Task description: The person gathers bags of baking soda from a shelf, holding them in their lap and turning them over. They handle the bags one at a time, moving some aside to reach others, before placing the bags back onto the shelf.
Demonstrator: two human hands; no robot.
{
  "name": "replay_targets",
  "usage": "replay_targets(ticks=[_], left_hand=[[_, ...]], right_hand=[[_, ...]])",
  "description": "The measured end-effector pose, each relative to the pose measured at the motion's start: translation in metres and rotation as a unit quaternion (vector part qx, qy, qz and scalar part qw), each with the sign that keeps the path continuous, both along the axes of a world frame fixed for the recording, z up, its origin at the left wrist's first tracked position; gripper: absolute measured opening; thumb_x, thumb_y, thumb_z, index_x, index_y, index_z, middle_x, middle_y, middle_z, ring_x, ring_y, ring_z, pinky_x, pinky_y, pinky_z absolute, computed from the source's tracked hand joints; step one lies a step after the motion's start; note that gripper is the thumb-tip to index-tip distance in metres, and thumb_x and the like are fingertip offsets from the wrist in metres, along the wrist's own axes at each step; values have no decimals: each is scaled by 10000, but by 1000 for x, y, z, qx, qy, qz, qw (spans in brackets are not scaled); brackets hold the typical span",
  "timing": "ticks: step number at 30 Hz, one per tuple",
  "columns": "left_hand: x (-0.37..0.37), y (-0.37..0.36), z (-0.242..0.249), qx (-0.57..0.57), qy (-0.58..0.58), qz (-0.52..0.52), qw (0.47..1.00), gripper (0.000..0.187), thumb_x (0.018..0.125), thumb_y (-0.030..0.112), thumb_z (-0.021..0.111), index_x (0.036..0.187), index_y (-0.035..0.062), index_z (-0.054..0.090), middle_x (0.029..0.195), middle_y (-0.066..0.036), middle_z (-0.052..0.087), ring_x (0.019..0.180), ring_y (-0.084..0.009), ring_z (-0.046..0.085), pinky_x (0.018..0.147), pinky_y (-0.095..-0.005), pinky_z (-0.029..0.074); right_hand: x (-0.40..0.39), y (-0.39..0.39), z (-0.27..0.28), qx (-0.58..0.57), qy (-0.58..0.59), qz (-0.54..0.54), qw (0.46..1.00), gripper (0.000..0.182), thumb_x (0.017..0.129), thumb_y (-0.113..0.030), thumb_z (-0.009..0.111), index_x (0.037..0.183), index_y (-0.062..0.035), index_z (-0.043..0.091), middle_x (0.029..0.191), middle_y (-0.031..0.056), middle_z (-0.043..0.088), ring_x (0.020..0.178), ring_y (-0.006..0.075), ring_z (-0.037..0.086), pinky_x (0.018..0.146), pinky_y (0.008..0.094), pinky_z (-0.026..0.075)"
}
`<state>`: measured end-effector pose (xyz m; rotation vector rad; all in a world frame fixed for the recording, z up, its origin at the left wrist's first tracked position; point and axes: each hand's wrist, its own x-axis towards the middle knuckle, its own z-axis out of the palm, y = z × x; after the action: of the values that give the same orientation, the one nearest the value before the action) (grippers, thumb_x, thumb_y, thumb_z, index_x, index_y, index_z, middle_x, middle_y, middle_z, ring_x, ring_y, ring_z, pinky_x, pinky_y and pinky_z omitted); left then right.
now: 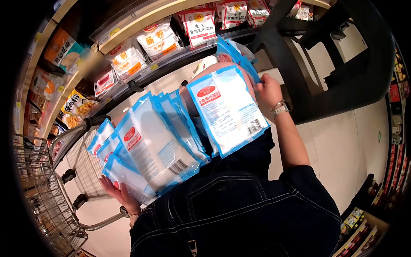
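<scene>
Several blue-edged bags of baking soda lie across my lap, with one stack of bags leaning at the left. A single bag of baking soda rests on my right thigh, its printed face up. My left hand lies along the outer lower side of the stack with its fingers stretched out. Beyond my right knee, my right hand is closed on the edge of another blue bag of baking soda, which the nearer bag partly hides.
A shelf with white starch bags runs along the front. A wire shopping cart stands at the left. At the upper right is a large black frame. More stocked shelves line the right side.
</scene>
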<state>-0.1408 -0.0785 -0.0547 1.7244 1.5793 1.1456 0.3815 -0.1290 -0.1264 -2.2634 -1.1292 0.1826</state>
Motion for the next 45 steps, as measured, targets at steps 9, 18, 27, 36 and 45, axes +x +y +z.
replay_targets(ticks=[9, 18, 27, 36, 45], left_hand=[[1, 7, 11, -37, 106, -115, 987, 703, 778, 182, 510, 1366, 65, 143, 1419, -149, 99, 1301, -293, 144, 1022, -424, 151], [2, 11, 22, -21, 101, -96, 990, 709, 745, 143, 567, 1345, 58, 198, 1419, -161, 71, 1296, -317, 141, 1013, -438, 191], [-14, 16, 7, 91, 88, -93, 988, 615, 834, 304, 474, 1321, 22, 226, 1392, -183, 159, 1301, -315, 130, 1032, -436, 136], [-25, 19, -6, 127, 93, -89, 983, 555, 868, 317, 425, 1284, -13, 264, 1366, -174, 227, 1276, -315, 204, 1023, -435, 157], [-22, 21, 5, 147, 99, -76, 981, 535, 860, 289, 437, 1273, -18, 290, 1332, -181, 294, 1234, -311, 281, 1012, -415, 194]], right_hand=[[-19, -22, 144, 112, -269, 95, 952, 145, 614, 9, 585, 726, -63, 528, 628, 80, 543, 587, 248, 554, 499, 317, 436], [12, -5, 241, 675, -46, 241, 696, 108, 785, 38, 371, 842, 27, 461, 811, 141, 476, 794, 230, 509, 813, 513, 465], [8, 32, 247, 562, 500, 456, 476, 145, 851, -177, 503, 932, -56, 509, 895, 96, 488, 823, 224, 475, 972, 399, 324], [-9, 38, 236, 544, 547, 425, 475, 179, 857, -176, 490, 977, -43, 486, 924, 103, 491, 846, 224, 481, 965, 392, 333], [-20, 53, 230, 511, 576, 401, 496, 215, 863, -175, 477, 1021, -29, 464, 954, 111, 493, 870, 225, 486, 959, 385, 343]])
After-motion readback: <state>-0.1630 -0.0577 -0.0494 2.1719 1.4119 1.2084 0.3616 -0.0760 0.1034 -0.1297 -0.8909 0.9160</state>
